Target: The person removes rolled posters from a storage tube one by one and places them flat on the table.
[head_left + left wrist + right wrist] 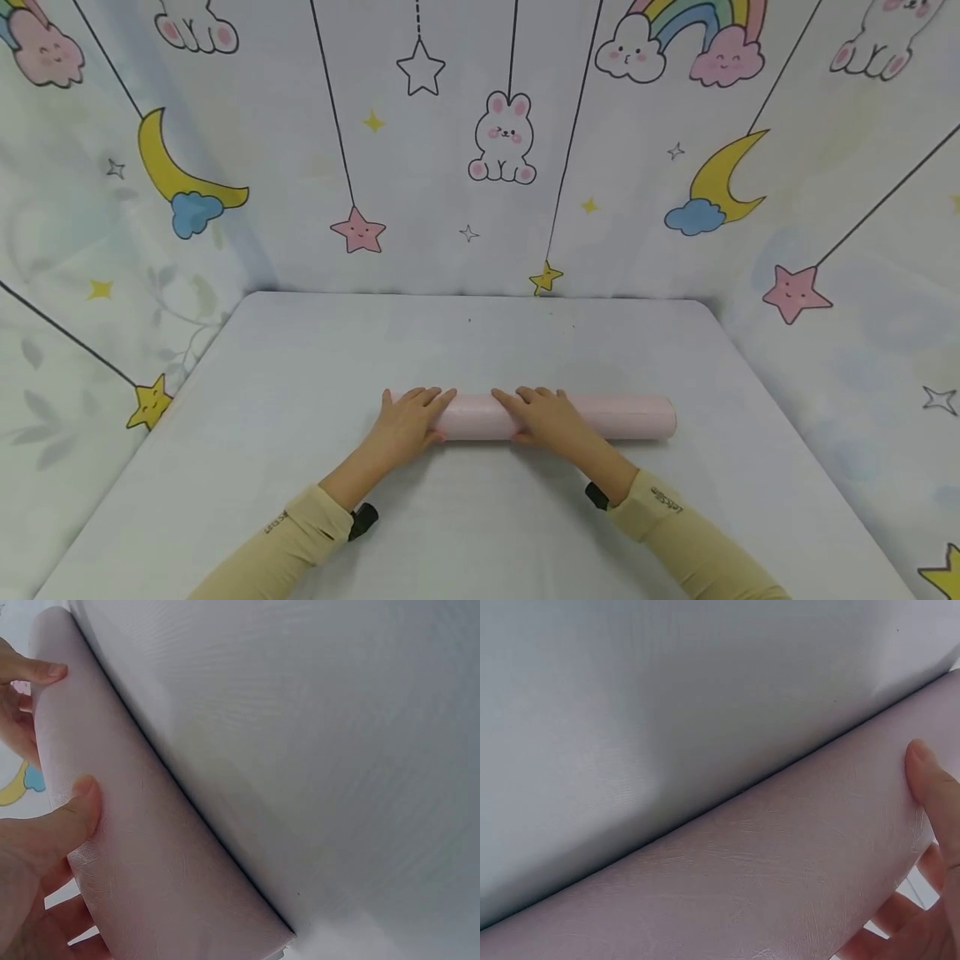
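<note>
My left hand [407, 423] grips the left end of a pink roll [476, 417], thumb on the near side, fingers over the far side; my right hand [551, 423] holds it likewise near the middle. The roll lies crosswise on the white tabletop [480, 525]. My 2 khaki sleeves [273, 546] stop short of my hands. Beyond, a cartoon-printed backdrop [442, 183] shows 1 winking rabbit [502, 146].

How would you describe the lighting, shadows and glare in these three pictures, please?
Head view: brighter, fairly even light, with faint, soft shadow on the white table along the near side of the pink roll; left wrist view: dimmer, a thin dark line where roll meets table; right wrist view: also dim, a broader shadow beside the roll, small glints on its creases.
</note>
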`<action>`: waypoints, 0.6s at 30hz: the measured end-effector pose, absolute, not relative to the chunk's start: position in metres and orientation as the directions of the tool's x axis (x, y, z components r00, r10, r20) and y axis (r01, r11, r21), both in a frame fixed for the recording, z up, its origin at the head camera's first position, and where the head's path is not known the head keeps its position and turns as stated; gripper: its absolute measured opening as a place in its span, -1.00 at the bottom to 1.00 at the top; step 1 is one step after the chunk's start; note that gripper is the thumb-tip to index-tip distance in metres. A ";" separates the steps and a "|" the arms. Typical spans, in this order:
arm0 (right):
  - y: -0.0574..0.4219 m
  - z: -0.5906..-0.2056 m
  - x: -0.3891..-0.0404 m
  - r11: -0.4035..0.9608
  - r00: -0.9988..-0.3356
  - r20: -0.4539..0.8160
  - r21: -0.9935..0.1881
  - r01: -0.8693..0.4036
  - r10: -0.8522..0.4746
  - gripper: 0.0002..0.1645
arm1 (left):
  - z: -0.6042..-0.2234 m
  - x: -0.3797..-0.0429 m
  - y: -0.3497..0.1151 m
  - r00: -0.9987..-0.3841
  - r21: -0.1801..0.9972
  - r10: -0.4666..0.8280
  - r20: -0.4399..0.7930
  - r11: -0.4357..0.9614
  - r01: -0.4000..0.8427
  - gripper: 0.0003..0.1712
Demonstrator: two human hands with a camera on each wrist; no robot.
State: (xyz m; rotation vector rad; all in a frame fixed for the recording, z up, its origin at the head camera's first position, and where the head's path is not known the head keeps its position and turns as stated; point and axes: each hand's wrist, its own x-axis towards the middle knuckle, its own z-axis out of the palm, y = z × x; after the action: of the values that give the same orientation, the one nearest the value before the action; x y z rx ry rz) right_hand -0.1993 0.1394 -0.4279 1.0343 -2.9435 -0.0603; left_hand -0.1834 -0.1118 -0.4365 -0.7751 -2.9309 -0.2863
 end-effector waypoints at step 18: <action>0.142 -0.428 -0.199 0.768 -0.768 0.028 0.054 -0.638 -0.640 -0.12 | -0.433 -0.184 -0.119 -0.857 0.187 0.494 0.150 0.837 0.515 -0.34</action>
State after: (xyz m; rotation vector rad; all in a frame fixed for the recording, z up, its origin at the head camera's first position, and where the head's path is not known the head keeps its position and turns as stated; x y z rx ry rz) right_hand -0.1987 0.1425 -0.4275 1.0533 -2.9116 -0.0637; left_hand -0.1838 -0.1191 -0.4330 -0.8034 -2.9184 -0.3377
